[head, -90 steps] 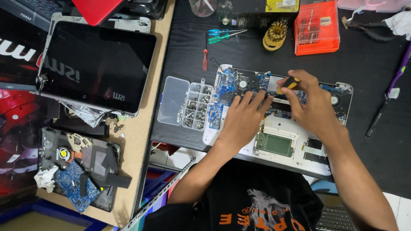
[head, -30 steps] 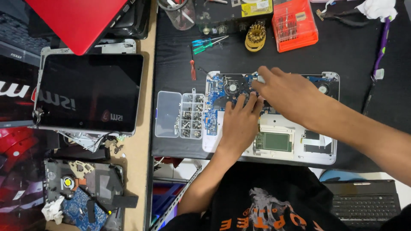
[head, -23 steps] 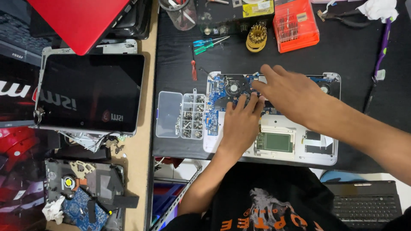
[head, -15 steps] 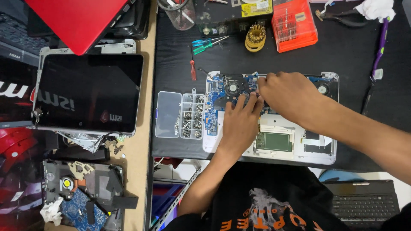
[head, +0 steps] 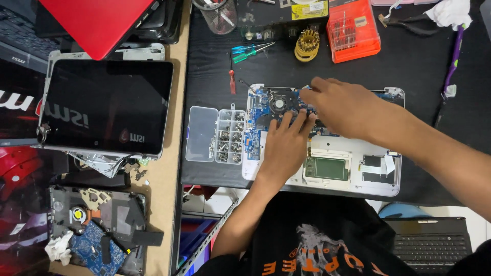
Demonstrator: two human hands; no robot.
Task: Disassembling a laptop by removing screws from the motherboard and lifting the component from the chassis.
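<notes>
An opened white laptop base (head: 378, 185) lies on the black mat, with its blue motherboard (head: 254, 125) and round fan (head: 279, 104) exposed. My left hand (head: 284, 145) rests flat on the board just below the fan, fingers spread, holding nothing. My right hand (head: 342, 107) reaches in from the right across the upper edge of the board, knuckles up. Its fingertips are bent down beside the fan, just above my left fingertips. The hand hides whatever may be under those fingers. A green touchpad board (head: 327, 167) sits below both hands.
A clear compartment box of screws (head: 215, 135) touches the laptop's left side. Behind it lie screwdrivers (head: 250, 49), a small red driver (head: 231, 82), a brass coil (head: 307, 45) and an orange bit case (head: 353, 30). A dark screen panel (head: 107, 105) and dismantled parts (head: 97, 225) are at left.
My right hand has slid left along the top of the board toward the fan. The yellow-handled tool it held three seconds ago no longer shows. My left hand stays put.
</notes>
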